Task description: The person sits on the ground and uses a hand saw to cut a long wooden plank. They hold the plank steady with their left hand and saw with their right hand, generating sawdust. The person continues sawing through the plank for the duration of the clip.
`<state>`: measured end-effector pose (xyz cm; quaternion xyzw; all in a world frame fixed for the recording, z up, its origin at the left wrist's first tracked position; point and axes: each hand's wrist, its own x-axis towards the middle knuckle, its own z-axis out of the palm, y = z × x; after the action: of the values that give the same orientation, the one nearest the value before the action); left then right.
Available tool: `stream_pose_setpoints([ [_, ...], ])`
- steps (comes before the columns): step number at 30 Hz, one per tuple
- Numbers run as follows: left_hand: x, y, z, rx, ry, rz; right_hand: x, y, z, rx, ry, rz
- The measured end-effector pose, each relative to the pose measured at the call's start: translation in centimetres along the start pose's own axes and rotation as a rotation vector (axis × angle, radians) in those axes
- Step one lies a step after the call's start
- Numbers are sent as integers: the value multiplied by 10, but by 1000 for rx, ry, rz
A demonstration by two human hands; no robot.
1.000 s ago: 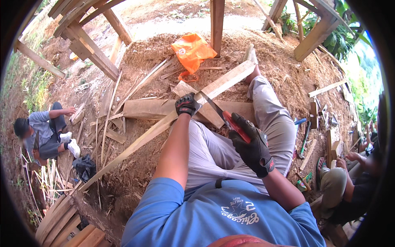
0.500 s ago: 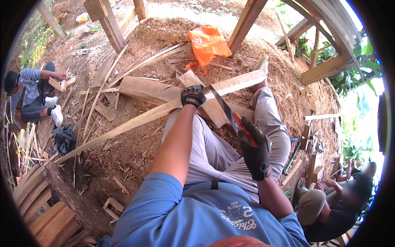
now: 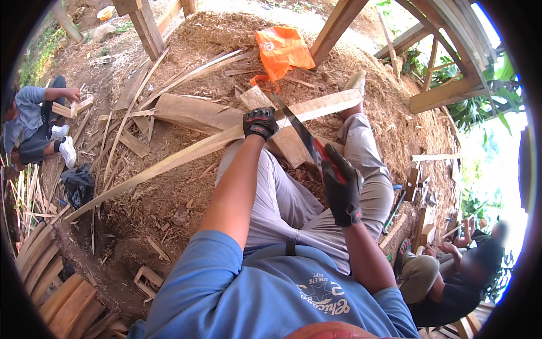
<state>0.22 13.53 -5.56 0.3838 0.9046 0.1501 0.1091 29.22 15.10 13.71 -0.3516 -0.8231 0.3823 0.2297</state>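
Observation:
A long, narrow wooden plank point(image 3: 169, 164) lies slantwise across the view, its far right end near my outstretched foot. My left hand point(image 3: 260, 123), in a black glove, is closed over the plank and presses on it. In my gloved right hand point(image 3: 342, 189) is the red handle of a handsaw point(image 3: 299, 131). Its blade crosses the plank just right of my left hand, tip pointing away from me. Beneath the plank a thick board point(image 3: 291, 148) rests on the ground, next to a broad wooden slab point(image 3: 195, 113). The teeth's depth in the wood cannot be made out.
An orange bag point(image 3: 284, 52) lies beyond the plank. One person point(image 3: 35, 116) sits at the far left near a black plastic bag point(image 3: 79, 183); other people point(image 3: 457, 265) sit at the right. Wooden posts point(image 3: 145, 28), offcuts and shavings surround me.
The saw and my right hand have moved forward, away from me, across the plank. My left hand keeps its place on the plank. The whole view has shifted slightly.

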Motion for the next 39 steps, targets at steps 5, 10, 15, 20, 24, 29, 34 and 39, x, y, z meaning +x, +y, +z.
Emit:
stream_pose_setpoints([
  [5,-7,-8,18,18,59,5,52,45,81,10,1,-39],
  [10,7,-2,25,23,131,58,127,79,149,8,88,-135],
  [15,-2,3,-17,-36,-29,-32,125,108,142,305,-83,-86],
  [20,-2,5,-28,-13,-132,-77,73,115,142,180,-46,-64],
  [24,-3,8,-23,25,-101,-91,54,144,138,-60,-72,143],
  [29,-2,5,-17,66,-105,-111,7,125,85,-92,-205,169],
  [34,2,5,-17,56,-98,-102,-49,106,15,-155,-140,-217],
  [39,6,3,-12,77,-101,-70,-60,49,-32,-51,-159,-189],
])
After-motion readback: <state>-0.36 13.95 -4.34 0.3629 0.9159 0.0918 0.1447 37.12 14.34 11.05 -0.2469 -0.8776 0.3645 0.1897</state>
